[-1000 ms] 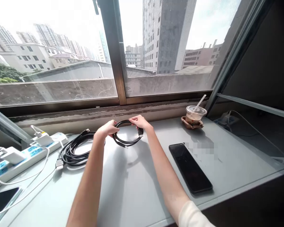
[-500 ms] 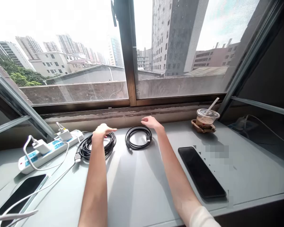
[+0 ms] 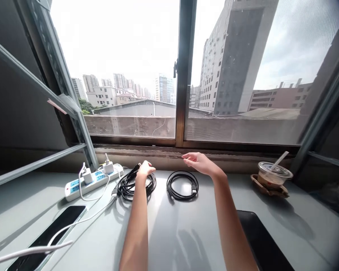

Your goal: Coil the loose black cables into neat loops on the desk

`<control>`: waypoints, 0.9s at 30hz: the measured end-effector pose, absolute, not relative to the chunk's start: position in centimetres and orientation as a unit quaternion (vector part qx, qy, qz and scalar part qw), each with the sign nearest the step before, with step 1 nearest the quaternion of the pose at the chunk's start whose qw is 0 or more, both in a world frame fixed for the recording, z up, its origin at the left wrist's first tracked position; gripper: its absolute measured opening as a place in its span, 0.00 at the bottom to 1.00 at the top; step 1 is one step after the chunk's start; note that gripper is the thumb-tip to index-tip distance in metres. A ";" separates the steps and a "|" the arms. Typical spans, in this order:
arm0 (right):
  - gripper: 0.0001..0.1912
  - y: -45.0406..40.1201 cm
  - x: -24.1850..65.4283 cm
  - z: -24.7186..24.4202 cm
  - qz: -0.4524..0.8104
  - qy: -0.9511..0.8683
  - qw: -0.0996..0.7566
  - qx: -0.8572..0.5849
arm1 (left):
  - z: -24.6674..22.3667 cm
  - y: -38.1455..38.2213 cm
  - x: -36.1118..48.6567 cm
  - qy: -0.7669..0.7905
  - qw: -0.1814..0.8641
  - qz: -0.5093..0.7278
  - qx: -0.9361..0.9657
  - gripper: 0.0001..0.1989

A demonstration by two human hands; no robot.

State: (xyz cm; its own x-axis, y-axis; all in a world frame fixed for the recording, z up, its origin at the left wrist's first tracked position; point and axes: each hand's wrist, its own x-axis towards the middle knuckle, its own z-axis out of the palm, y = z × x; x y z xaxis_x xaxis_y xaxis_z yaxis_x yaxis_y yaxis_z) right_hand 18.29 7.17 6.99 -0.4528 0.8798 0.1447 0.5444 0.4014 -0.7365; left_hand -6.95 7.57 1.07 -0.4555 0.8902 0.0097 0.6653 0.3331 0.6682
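Note:
My left hand (image 3: pixel 145 169) is closed over the larger coil of black cable (image 3: pixel 127 185), pinching part of it. One plug end of that cable stands up beside my fingers, and another metal plug rests on the desk at the coil's left side. To the right lies a smaller, neatly wound black cable (image 3: pixel 182 198), flat on the desk with its plugs on the ring. My right hand (image 3: pixel 199 163) hovers above and behind this smaller coil without touching it. Its fingers are loosely bent and apart, with nothing visible in them.
A white power strip (image 3: pixel 94 182) with two chargers sits at the left; a white cord (image 3: pixel 81 221) crosses a phone (image 3: pixel 53 235). Partly behind my right forearm lies a black phone-like slab (image 3: pixel 264 241). A lidded drink cup (image 3: pixel 271 177) stands in a cardboard holder (image 3: pixel 271 191) near the window.
The view has swung left and up. My left hand has closed on the larger coil, and a plug end now sticks up there. My right hand has moved right, away from the smaller coil.

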 end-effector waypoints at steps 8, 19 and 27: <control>0.17 5.7 17.2 7.5 0.314 -0.823 0.245 -0.405 | 6.4 3.6 -7.7 0.757 0.036 0.510 0.406 0.07; 0.19 0.0 14.8 10.3 0.284 -0.868 0.353 -0.201 | 12.6 -1.8 -0.9 0.358 0.255 0.776 0.453 0.20; 0.15 -1.1 16.4 11.2 0.328 -0.830 0.424 -0.157 | 12.9 -2.6 2.8 0.334 0.311 0.710 0.537 0.25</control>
